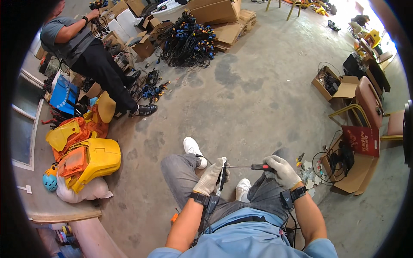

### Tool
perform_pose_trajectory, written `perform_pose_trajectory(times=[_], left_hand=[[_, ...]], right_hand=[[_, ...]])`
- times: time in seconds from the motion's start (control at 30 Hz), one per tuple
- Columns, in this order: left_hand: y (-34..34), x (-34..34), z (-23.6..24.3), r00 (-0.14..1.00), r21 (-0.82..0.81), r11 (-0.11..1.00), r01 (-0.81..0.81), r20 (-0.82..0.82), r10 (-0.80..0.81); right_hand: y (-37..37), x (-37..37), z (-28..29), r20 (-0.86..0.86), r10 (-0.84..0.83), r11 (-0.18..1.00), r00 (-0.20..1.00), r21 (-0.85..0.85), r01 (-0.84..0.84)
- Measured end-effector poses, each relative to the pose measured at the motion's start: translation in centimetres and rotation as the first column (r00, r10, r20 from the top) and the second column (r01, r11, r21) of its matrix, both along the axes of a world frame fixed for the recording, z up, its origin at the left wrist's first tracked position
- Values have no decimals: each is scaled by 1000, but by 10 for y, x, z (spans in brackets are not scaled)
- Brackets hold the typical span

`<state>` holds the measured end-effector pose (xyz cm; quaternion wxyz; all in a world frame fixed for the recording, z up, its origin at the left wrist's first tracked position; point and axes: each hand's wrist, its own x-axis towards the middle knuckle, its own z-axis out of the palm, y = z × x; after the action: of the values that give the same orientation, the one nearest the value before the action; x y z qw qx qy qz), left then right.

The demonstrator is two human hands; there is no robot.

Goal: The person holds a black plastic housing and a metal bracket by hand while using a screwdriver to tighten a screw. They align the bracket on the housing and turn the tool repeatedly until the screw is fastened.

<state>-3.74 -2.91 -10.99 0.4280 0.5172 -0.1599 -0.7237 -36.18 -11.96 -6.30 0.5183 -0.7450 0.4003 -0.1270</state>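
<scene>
My left hand (209, 179), in a pale work glove, grips a narrow black-and-white part (221, 177) held nearly upright; its exact kind is too small to tell. A dark cable seems to run from it toward my white shoe. My right hand (282, 170), also gloved, is closed around the red-and-black handle of a screwdriver (260, 167). The metal shaft points left, its tip at or close to the part; whether it sits in a screw cannot be made out. Both hands are above my lap, between my knees.
At far left a person (92, 51) stands holding cables. Yellow and orange plastic shells (101, 157) lie at left, near a blue helmet (50, 182). A cable heap (187, 41) lies ahead by flattened cardboard (236, 32). On the right are an open carton (357, 174) and a chair (369, 101).
</scene>
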Motion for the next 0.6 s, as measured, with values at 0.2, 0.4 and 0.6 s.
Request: perform_pose_trajectory(times=[0.2, 0.4, 0.6], left_hand=[[-1, -3, 0, 999, 8, 1000, -20, 45, 19], [-1, -1, -6, 967, 19, 975, -223, -120, 224], [-4, 4, 1, 962, -28, 971, -237, -143, 231]], right_hand=[[6, 8, -2, 153, -578, 657, 801, 671, 345], [8, 6, -4, 172, -535, 735, 827, 578, 355], [7, 4, -12, 78, -678, 513, 731, 763, 394]])
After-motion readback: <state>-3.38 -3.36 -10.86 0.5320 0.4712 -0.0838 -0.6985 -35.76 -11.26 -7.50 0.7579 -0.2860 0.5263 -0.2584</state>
